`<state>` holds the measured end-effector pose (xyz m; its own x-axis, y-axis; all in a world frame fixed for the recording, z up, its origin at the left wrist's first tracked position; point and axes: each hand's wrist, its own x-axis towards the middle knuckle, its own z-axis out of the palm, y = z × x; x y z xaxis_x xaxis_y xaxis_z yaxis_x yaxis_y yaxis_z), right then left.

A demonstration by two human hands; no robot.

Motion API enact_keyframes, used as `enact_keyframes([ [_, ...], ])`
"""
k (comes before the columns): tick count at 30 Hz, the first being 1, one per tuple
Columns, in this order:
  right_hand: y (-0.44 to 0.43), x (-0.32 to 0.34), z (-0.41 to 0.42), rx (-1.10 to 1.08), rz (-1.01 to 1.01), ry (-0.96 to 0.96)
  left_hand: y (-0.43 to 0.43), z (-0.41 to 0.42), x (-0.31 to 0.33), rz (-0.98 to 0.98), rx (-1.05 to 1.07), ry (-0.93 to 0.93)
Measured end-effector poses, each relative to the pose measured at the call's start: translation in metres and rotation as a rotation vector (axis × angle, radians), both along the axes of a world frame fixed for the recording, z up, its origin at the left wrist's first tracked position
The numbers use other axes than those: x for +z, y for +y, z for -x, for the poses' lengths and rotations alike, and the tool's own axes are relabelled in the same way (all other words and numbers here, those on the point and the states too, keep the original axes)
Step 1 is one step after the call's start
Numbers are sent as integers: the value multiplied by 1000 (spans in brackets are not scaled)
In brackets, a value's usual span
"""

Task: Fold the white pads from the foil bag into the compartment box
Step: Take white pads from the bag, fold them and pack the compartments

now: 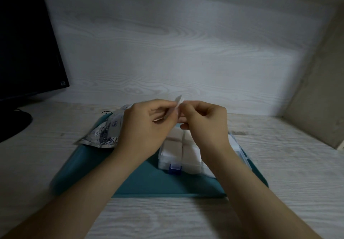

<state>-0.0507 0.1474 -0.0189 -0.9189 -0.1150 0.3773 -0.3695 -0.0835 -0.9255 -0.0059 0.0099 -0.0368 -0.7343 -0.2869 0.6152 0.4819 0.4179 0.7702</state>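
Teal mat (149, 181) lies nearest on the pale wood desk (288, 173). Toward its three o'clock half stands the clear compartment box (240, 146), with its blue latch (175, 168) at six o'clock. Several cells hold folded pads (173, 145).

Above the box's twelve o'clock edge both hands meet. The left hand (145, 125) and the right hand (204, 123) each pinch the same white pad (179, 102) between thumb and curled fingers. The pad is held on edge in the air, its top corner showing above the knuckles. The fingers hide whether the fold is complete.

To fold it well, I judge the edges should be matched first. The crease can then be pressed flat between the thumbs, so the pad drops into a free cell without springing open.

At ten o'clock from the box lies the foil bag (106, 134), half on the mat. Farthest off, at nine o'clock, stands a dark monitor (28, 43).
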Motion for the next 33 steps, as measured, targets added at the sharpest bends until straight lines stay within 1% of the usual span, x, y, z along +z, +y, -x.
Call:
enact_keyframes([
  [4, 2, 0, 3, 12, -81, 123, 0, -1, 5, -239, -118, -131],
  [6, 6, -2, 9, -62, -168, 229, -2, -1, 7, -354, -170, -161],
  [7, 7, -4, 13, -128, -244, 288, -2, -1, 8, -392, -197, -173],
  [8, 9, -6, 16, -181, -329, 347, -3, -1, 8, -408, -226, -184],
  [10, 10, -7, 19, -194, -445, 432, -3, 2, 5, -394, -259, -197],
  [13, 8, -10, 20, -159, -535, 543, -4, 9, -3, -358, -219, -213],
  [17, 5, -15, 23, -181, -642, 672, -6, 18, -13, -342, -211, -253],
  [20, 6, -14, 22, -176, -629, 698, -5, 19, -16, -306, -216, -268],
  [22, 9, -10, 19, -128, -558, 629, -2, 20, -16, -301, -217, -273],
  [24, 16, -5, 20, -106, -472, 505, 3, 19, -16, -300, -214, -273],
  [25, 21, -3, 22, -110, -427, 439, 4, 19, -17, -238, -181, -254],
  [26, 29, -1, 24, -111, -392, 373, 4, 17, -17, -117, -129, -221],
  [29, 58, 1, 26, -47, -387, 185, 8, 5, -21, 327, -22, -107],
  [31, 78, -3, 25, -8, -445, 137, 12, 0, -22, 529, -29, -38],
  [33, 95, -8, 22, -15, -492, 132, 17, -3, -23, 652, -59, 6],
])
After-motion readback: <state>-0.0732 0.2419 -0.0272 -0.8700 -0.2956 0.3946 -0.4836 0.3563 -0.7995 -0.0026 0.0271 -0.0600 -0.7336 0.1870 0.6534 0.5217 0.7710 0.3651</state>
